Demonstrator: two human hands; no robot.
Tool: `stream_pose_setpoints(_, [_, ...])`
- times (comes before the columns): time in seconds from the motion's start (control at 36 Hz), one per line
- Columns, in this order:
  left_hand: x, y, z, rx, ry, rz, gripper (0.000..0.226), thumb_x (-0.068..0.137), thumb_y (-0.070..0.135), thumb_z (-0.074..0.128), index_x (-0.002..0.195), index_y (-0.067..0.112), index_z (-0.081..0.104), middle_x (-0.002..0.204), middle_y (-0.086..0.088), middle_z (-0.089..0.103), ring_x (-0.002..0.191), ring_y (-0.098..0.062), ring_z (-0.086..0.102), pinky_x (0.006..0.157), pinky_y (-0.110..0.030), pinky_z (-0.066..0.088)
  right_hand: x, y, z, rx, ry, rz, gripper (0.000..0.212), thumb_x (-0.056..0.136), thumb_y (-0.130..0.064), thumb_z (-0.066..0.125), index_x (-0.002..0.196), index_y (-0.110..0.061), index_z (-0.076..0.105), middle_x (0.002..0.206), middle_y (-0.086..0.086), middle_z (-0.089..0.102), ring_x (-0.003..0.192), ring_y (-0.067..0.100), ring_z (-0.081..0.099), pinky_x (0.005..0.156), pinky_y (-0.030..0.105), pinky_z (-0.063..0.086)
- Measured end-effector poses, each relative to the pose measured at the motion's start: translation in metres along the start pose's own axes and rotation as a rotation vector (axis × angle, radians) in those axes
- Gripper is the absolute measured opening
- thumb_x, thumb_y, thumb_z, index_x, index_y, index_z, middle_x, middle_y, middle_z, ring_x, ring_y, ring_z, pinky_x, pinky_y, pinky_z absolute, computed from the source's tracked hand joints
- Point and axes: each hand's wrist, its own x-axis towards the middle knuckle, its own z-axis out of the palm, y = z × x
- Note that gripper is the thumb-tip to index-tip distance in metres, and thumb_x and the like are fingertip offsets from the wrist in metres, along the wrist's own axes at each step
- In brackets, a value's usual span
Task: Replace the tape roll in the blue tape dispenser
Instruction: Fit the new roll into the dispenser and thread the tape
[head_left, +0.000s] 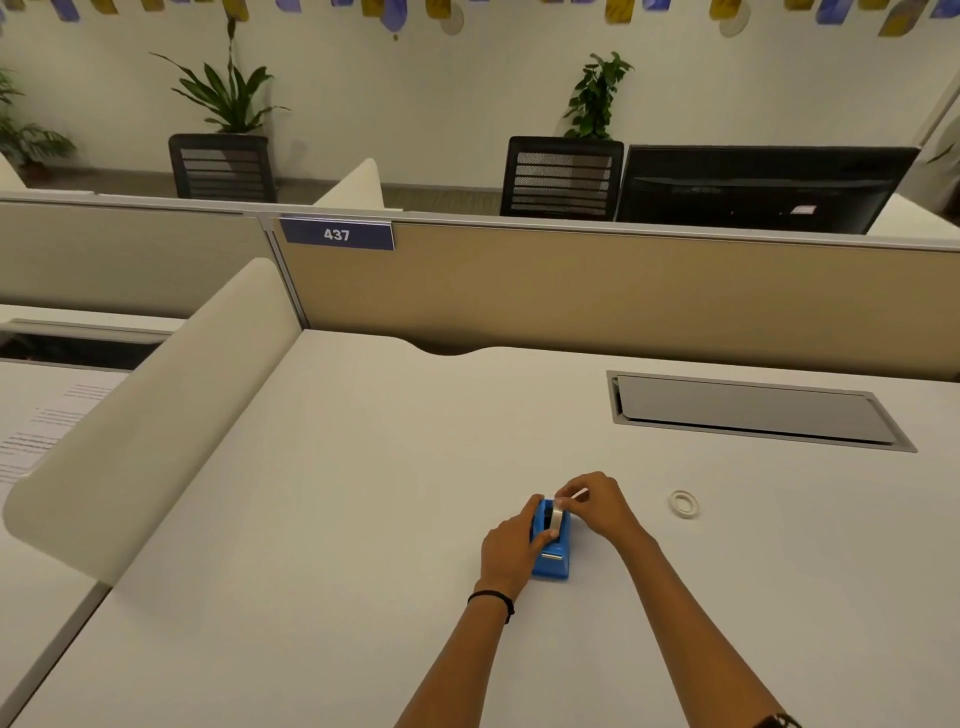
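**Obs.: both hands on dispenser, tape strip being held up**

The small blue plastic tape dispenser (551, 551) is sitting on the pale grey-white counter (363, 519), near the front edge and slightly right of centre, its cutter end pointing toward the person. A roll of clear tape (556, 519) is sitting in the dispenser's cradle, standing on edge.

The left hand (511, 551) is wrapping around the dispenser's left side, fingers curled against the body and thumb lying across the top near the roll; it is gripping the dispenser. A thin black band (491, 598) is circling the left wrist.

The right hand (597, 506) is positioned just beyond and to the right of the dispenser, fingers closed in a pinch on a short whitish strip of tape (571, 496) that is rising at an angle from the roll. Whether the strip is attached to the roll is hard to confirm at this resolution; it appears to be.

A small white ring, probably an empty tape core (683, 503), is lying flat on the counter to the right of the hands, apart from them and from the dispenser.

Further back, a rectangular grey metal cable hatch (753, 413) is sitting flush in the counter, and a tan partition panel (623, 291) is carrying a dark blue label reading 437 (336, 234).
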Motion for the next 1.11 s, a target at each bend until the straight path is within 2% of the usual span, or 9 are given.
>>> stream_pose_setpoints(0.25, [0.001,-0.002,-0.001,-0.007,-0.035,-0.004,0.06,0.093,0.049,0.043,0.145,0.025,0.024,0.12,-0.006,0.065,0.1,-0.023,0.064,0.087,-0.026,0.049,-0.006,-0.002,0.005,-0.014,0.065,0.02,0.005,0.078,-0.008,0.069,0.074,-0.004,0.068,0.081,0.015,0.07,0.069,0.015,0.059,0.062,0.017,0.045])
stream_pose_setpoints(0.31, [0.001,-0.002,-0.001,0.001,-0.034,0.005,0.06,0.093,0.049,0.043,0.145,0.026,0.025,0.119,-0.006,0.065,0.098,-0.023,0.064,0.084,-0.026,0.049,-0.009,-0.003,0.006,-0.031,0.075,0.007,0.006,0.08,-0.007,0.066,0.074,-0.005,0.067,0.082,0.016,0.07,0.07,0.016,0.059,0.064,0.019,0.046])
stream_pose_setpoints(0.39, [0.0,-0.001,-0.002,0.0,-0.035,0.003,0.06,0.093,0.05,0.043,0.145,0.026,0.025,0.119,-0.005,0.065,0.097,-0.022,0.065,0.084,-0.026,0.049,-0.011,-0.007,0.007,-0.063,0.075,-0.005,0.01,0.084,-0.005,0.059,0.077,-0.003,0.066,0.083,0.017,0.069,0.075,0.025,0.061,0.073,0.033,0.051])
stream_pose_setpoints(0.42, [0.0,-0.001,-0.002,-0.004,-0.037,0.002,0.06,0.093,0.05,0.043,0.145,0.026,0.025,0.119,-0.005,0.065,0.097,-0.022,0.065,0.084,-0.026,0.05,-0.012,-0.008,0.007,-0.072,0.073,-0.006,0.011,0.085,-0.004,0.057,0.077,-0.002,0.065,0.083,0.018,0.069,0.076,0.026,0.061,0.073,0.034,0.05])
stream_pose_setpoints(0.58, [0.0,-0.001,-0.002,-0.017,-0.032,0.007,0.061,0.092,0.053,0.042,0.144,0.026,0.025,0.12,-0.005,0.066,0.098,-0.022,0.065,0.086,-0.027,0.05,-0.013,-0.017,0.008,-0.16,0.06,-0.005,0.015,0.09,-0.003,0.048,0.085,0.002,0.061,0.087,0.021,0.067,0.073,0.021,0.054,0.069,0.03,0.044])
stream_pose_setpoints(0.69, [-0.001,0.002,-0.002,-0.024,0.012,-0.011,0.061,0.092,0.056,0.038,0.144,0.026,0.028,0.103,-0.007,0.071,0.087,-0.022,0.066,0.08,-0.028,0.052,-0.013,-0.02,0.008,-0.224,0.049,-0.012,0.017,0.09,-0.002,0.044,0.086,0.001,0.061,0.088,0.023,0.067,0.072,0.02,0.051,0.067,0.029,0.041])
stream_pose_setpoints(0.81, [0.0,0.004,0.0,-0.015,0.031,-0.029,0.06,0.093,0.054,0.038,0.144,0.025,0.028,0.107,-0.008,0.07,0.09,-0.022,0.066,0.083,-0.029,0.052,-0.014,-0.02,0.008,-0.264,0.048,-0.019,0.018,0.091,-0.003,0.044,0.088,0.001,0.061,0.089,0.021,0.067,0.073,0.022,0.052,0.069,0.032,0.044])
stream_pose_setpoints(0.92, [0.0,0.003,0.0,-0.005,0.027,-0.011,0.06,0.092,0.055,0.04,0.143,0.025,0.03,0.101,-0.01,0.07,0.086,-0.024,0.066,0.077,-0.03,0.052,-0.013,-0.02,0.005,-0.246,0.046,-0.032,0.017,0.092,-0.004,0.044,0.088,0.0,0.06,0.087,0.023,0.067,0.072,0.024,0.053,0.067,0.031,0.044])
stream_pose_setpoints(1.11, [0.001,0.0,0.0,-0.02,-0.001,-0.003,0.061,0.091,0.053,0.044,0.144,0.024,0.029,0.107,-0.009,0.069,0.089,-0.025,0.065,0.081,-0.029,0.052,-0.012,-0.019,0.001,-0.158,0.036,-0.012,0.014,0.092,-0.001,0.043,0.085,-0.004,0.054,0.088,0.024,0.067,0.082,0.036,0.063,0.077,0.043,0.052])
